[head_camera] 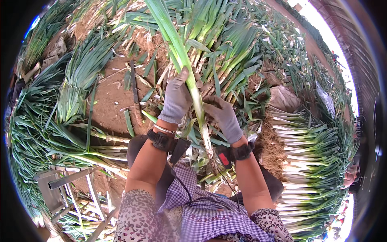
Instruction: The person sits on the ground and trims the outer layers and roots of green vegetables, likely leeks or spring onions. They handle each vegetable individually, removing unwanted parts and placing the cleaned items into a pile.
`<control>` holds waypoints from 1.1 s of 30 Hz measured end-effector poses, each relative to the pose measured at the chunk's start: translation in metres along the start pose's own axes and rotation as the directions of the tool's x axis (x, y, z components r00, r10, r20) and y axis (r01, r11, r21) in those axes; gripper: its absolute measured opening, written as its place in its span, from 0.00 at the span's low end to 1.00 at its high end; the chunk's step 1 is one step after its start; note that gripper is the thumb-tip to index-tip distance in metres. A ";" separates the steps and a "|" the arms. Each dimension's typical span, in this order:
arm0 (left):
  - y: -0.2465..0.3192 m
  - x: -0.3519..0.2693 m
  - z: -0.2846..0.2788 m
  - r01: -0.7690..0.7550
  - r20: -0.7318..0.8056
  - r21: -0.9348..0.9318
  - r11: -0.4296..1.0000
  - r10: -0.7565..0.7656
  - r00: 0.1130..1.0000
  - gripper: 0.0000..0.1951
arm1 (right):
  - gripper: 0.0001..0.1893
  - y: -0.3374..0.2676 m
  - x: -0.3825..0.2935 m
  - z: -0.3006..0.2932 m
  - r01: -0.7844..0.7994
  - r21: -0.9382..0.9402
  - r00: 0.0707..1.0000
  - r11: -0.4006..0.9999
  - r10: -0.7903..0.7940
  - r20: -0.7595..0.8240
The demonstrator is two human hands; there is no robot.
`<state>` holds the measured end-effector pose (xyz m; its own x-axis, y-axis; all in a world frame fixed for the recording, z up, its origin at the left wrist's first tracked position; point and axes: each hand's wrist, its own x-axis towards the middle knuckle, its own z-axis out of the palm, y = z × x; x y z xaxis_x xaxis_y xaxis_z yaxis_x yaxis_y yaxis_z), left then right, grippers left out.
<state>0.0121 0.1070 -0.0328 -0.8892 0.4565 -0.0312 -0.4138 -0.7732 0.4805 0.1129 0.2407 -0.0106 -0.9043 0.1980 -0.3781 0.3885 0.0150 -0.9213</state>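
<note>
A long leek or large green onion (197, 103) runs from the top centre down towards my lap, its green leaves pointing away and its roots near my apron. My left hand (177, 96), in a grey knit glove, grips its green stem from the left. Close against its pale shaft on the right is my right hand (223, 116), gloved alike, with bent fingers; whether they pinch a leaf layer is not clear. Behind both hands lies a pile of untrimmed green onions (223, 60).
Cleaned onions (302, 163) are stacked at the right, roots inward, beside a cloth-like bundle (284, 98). Tied bundles (75, 87) lie left. A flat dark strip (134, 87) rests on the soil. At lower left stands a metal frame (90, 193).
</note>
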 end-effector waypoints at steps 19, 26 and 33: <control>0.017 0.000 -0.002 -0.061 0.116 0.039 0.997 0.056 0.992 0.21 | 0.19 0.169 -0.059 -0.046 -0.065 -0.983 0.940 0.170 0.342 -0.003; 0.018 -0.002 0.003 -0.159 -0.067 0.000 0.987 0.159 0.985 0.17 | 0.21 0.043 -0.022 -0.015 0.358 -0.447 0.895 0.820 -0.437 -0.086; 0.013 0.003 -0.001 -0.110 -0.178 -0.013 0.994 0.106 0.978 0.13 | 0.11 0.013 -0.014 -0.001 0.205 -0.302 0.971 0.931 -0.232 -0.054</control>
<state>0.0044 0.0978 -0.0274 -0.9485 0.2865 -0.1352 -0.3159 -0.8244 0.4697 0.1306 0.2391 -0.0170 -0.9588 0.2421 -0.1486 0.2293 0.3505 -0.9081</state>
